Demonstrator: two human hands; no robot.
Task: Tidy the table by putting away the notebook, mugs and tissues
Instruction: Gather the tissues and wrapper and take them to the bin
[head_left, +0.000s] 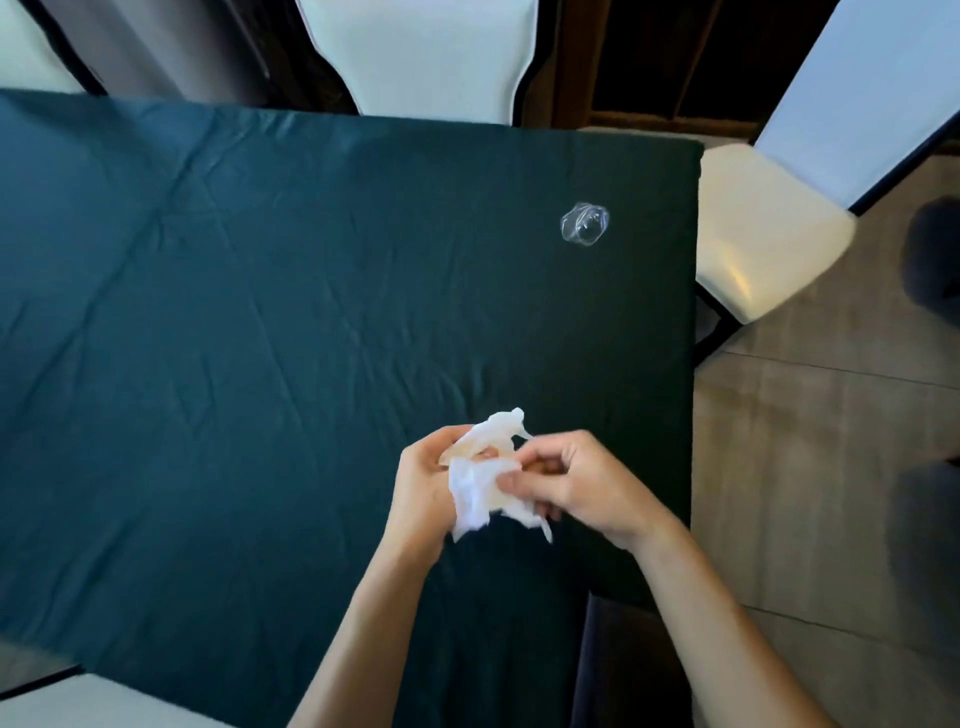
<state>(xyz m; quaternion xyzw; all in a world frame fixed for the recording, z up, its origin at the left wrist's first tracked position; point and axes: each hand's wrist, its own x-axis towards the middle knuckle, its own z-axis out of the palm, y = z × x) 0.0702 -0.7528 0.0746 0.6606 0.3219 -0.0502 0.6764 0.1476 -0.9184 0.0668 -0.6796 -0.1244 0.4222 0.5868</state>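
Your left hand (423, 488) and right hand (576, 483) meet above the table (208, 312), and the crumpled white tissue (483, 483) sits between them, pinched by curled fingers (511, 480) on both sides. No writing shows anywhere. Both forearms reach in from below, wrists bent inward. A clear plastic piece (584, 224) lies well beyond your fingers, toward the far right.

A small clear plastic piece (585, 224) lies on the green tablecloth (208, 312) — white chairs (763, 234) around.
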